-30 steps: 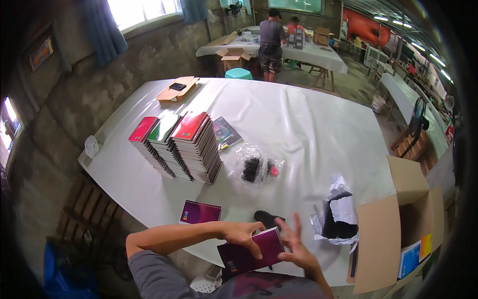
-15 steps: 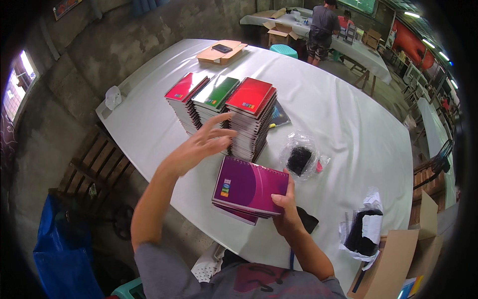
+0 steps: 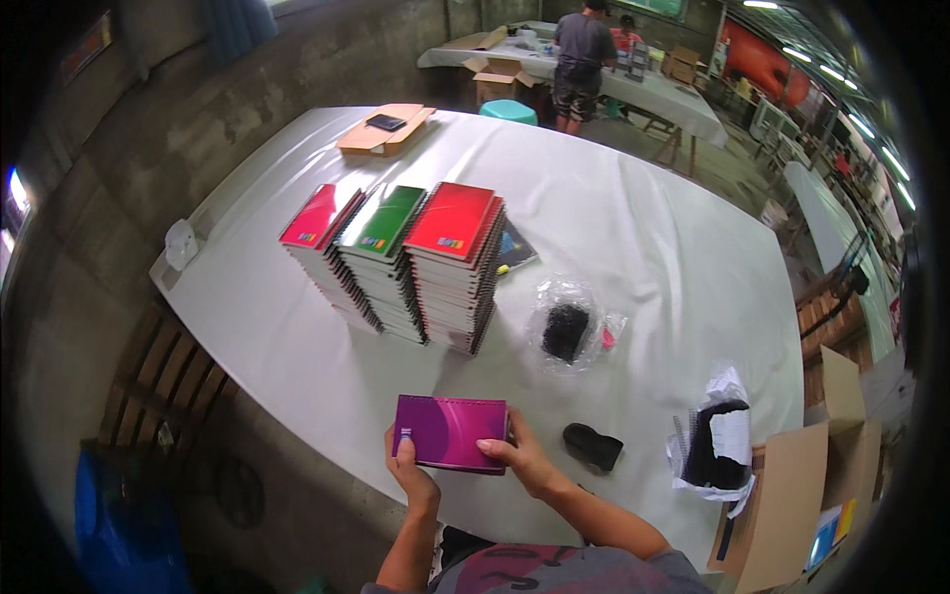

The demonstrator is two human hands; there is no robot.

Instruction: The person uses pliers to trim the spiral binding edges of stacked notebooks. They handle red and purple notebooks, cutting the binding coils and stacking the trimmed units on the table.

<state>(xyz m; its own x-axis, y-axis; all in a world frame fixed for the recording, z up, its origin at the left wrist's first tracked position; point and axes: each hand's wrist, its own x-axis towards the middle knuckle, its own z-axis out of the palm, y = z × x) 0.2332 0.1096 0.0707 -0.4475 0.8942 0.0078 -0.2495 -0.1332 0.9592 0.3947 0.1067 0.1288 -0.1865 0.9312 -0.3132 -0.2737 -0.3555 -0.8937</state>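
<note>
I hold a small stack of purple spiral notebooks (image 3: 451, 426) over the near edge of the table. My left hand (image 3: 410, 475) grips its left end, thumb on the top cover. At the right end, my right hand (image 3: 524, 460) clasps it the same way. How many notebooks are in the grip is hard to see. Beyond them stand three tall piles of spiral notebooks, side by side: a pinkish-red pile (image 3: 322, 216) on the left, a green-topped pile (image 3: 384, 220) in the middle and a red-topped pile (image 3: 452, 223) on the right.
Right of the piles lies clear plastic wrap (image 3: 562, 361) around something black. Nearer are a dark pouch-like item (image 3: 594, 447) and a torn white package (image 3: 727, 450). An open carton (image 3: 782, 515) stands at the right edge. A phone (image 3: 386, 122) rests on flat cardboard. Another person (image 3: 581, 59) stands farther back.
My left hand has come down from beside the piles to the left end of the purple notebooks. They have moved nearer to me and lie more level. The view has shifted.
</note>
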